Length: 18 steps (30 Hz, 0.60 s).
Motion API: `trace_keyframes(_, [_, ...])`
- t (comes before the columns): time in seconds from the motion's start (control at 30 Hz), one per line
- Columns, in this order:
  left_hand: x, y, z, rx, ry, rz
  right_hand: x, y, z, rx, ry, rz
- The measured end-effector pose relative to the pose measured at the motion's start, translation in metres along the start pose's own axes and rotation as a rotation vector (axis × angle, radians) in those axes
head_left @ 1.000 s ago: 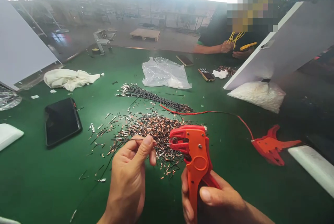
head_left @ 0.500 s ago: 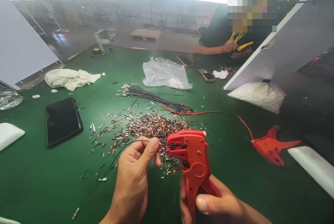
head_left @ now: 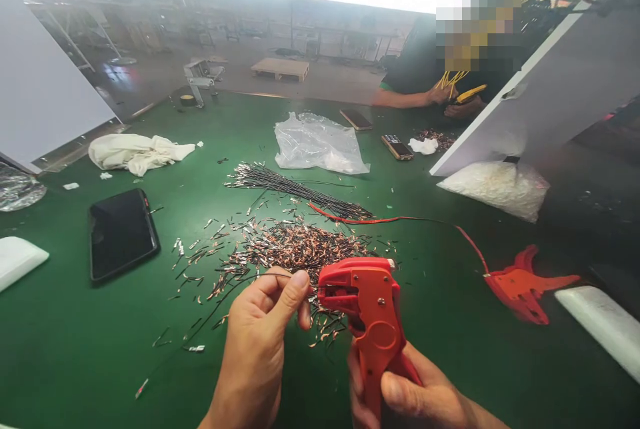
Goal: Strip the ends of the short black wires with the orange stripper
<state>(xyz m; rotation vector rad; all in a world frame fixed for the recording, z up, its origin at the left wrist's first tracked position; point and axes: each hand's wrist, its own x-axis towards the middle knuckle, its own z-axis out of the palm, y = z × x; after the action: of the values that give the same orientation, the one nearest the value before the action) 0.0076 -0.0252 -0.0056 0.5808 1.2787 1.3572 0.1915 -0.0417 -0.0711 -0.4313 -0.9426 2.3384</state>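
Between thumb and fingers, my left hand [head_left: 265, 332] pinches a thin black wire [head_left: 213, 312]. The wire trails down to the left and ends in a small metal terminal [head_left: 142, 389]. Its other end runs to the jaws of a red and orange wire stripper [head_left: 379, 312]; whether the jaws grip it I cannot tell. My right hand [head_left: 415, 389] is wrapped round the stripper's handles. Beneath and beyond both hands lies a heap of cut wire bits [head_left: 300, 242], black with copper ends. Behind the heap is a bundle of black wires [head_left: 295, 189] with metal terminals at the left ends.
A dark phone [head_left: 123, 234] lies left on the green table [head_left: 90, 336]. A second red tool [head_left: 525, 282] with a red cord [head_left: 390, 220] is at right. Farther back are a plastic bag [head_left: 317, 142], a white cloth [head_left: 137, 152] and a co-worker's hands [head_left: 453, 99] holding yellow wires.
The view has tilted slightly, so most things sit a little lower. My left hand and the stripper remain close together; the wire's terminal end has swung slightly up and left.
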Motion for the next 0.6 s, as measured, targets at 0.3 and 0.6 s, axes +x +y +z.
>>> trace_keyframes(0.3, [-0.002,0.000,-0.005,0.337,0.005,0.007,-0.004,0.012,-0.006,0.140,0.167,-0.042])
trace_keyframes(0.6, [0.001,-0.004,-0.010,0.935,0.081,1.093,-0.011,0.000,-0.008,0.033,0.189,-0.054])
